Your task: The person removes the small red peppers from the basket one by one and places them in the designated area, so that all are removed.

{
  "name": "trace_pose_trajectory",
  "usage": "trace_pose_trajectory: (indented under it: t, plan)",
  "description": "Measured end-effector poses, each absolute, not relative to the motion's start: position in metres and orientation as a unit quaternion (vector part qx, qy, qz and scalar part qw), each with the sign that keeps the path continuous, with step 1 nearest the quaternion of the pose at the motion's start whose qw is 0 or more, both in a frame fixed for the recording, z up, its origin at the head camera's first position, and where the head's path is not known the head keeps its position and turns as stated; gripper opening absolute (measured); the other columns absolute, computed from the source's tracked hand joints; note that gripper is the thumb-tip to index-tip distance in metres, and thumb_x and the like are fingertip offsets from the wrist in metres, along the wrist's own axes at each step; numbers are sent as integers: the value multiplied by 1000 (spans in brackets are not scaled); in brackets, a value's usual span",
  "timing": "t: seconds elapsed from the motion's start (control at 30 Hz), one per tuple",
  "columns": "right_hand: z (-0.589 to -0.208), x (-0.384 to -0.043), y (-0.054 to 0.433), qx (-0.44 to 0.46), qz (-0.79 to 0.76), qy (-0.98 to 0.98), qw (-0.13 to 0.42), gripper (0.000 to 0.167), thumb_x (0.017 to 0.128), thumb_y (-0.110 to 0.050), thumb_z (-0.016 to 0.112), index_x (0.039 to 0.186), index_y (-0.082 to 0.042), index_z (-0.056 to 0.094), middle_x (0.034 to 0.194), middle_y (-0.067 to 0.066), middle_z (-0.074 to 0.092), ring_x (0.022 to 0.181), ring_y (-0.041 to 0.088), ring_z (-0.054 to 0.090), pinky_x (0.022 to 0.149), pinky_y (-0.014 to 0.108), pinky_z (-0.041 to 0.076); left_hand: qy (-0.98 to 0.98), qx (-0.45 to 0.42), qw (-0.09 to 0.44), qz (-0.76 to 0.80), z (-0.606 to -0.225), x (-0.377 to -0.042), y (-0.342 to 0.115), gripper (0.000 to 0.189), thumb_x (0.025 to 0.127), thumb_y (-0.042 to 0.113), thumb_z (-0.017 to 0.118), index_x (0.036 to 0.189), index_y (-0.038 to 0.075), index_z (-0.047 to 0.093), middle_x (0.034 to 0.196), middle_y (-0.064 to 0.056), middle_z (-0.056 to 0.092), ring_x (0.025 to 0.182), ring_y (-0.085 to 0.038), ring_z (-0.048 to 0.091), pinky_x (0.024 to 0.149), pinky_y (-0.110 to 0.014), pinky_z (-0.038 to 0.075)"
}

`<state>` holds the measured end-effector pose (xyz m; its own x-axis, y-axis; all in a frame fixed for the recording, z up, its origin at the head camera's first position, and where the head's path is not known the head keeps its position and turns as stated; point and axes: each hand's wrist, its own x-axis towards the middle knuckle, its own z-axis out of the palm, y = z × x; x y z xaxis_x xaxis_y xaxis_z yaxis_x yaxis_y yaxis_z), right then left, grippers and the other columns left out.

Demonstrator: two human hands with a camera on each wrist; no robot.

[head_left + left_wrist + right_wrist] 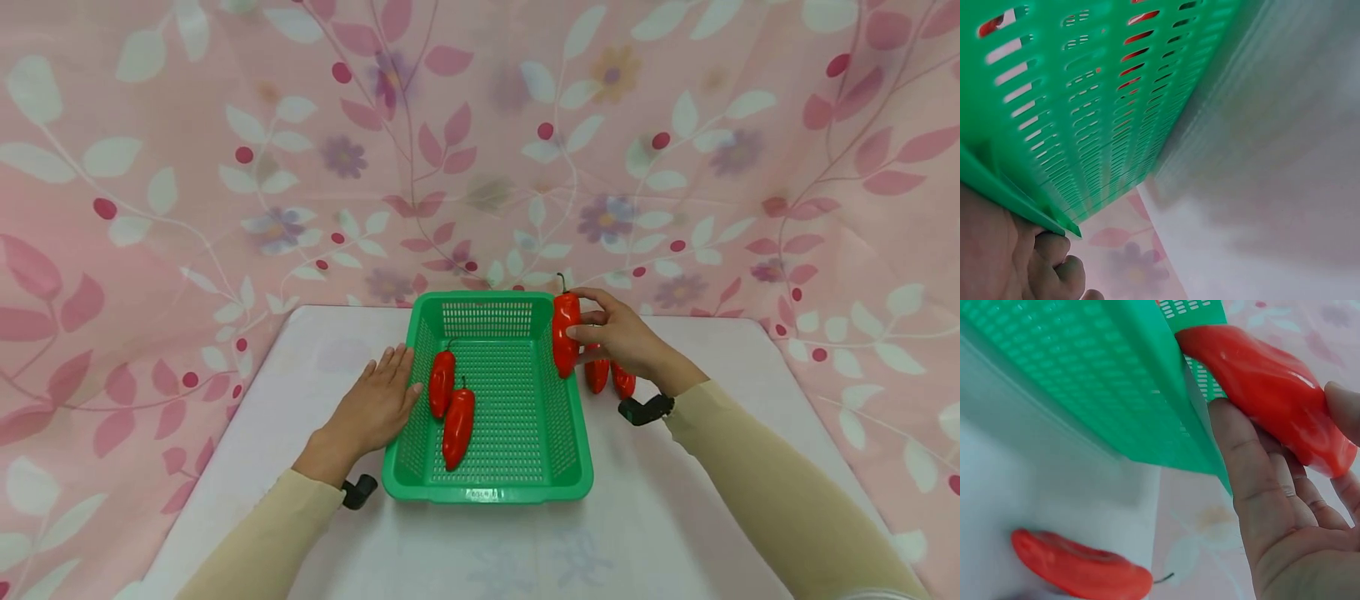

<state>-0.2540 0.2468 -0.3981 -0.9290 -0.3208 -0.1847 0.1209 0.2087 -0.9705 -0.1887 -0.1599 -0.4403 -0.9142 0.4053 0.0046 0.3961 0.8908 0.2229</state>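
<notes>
A green plastic basket (487,495) with slotted walls stands on the white table. Inside it, toward the left, lie two red peppers, an upper pepper (442,383) and a lower pepper (458,429). My left hand (382,402) rests on the basket's left rim with its fingers straight; the left wrist view shows it against the rim's edge. Over the right rim, my right hand (618,333) holds another red pepper (1272,394) between thumb and fingers, its stem pointing away from me. Part of that hand covers the peppers behind it.
Two more red peppers, a nearer-in pepper (597,372) and an outer pepper (623,381), lie on the white table (690,492) right of the basket. A pink floral cloth (480,167) hangs behind the table's back edge.
</notes>
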Motion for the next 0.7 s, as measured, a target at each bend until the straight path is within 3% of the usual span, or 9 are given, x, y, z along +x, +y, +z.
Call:
trace_pose_trajectory:
  t: [0.7]
  plan:
    - [-397, -244, 296, -30, -608, 782, 137, 75, 103, -15, 69, 166, -23, 29, 149, 27, 43, 120, 38, 63, 99, 60, 57, 970, 204, 19, 132, -443, -188, -158, 69, 113, 33, 45, 164, -8, 22, 172, -26, 24, 160, -45, 22, 129, -62, 22]
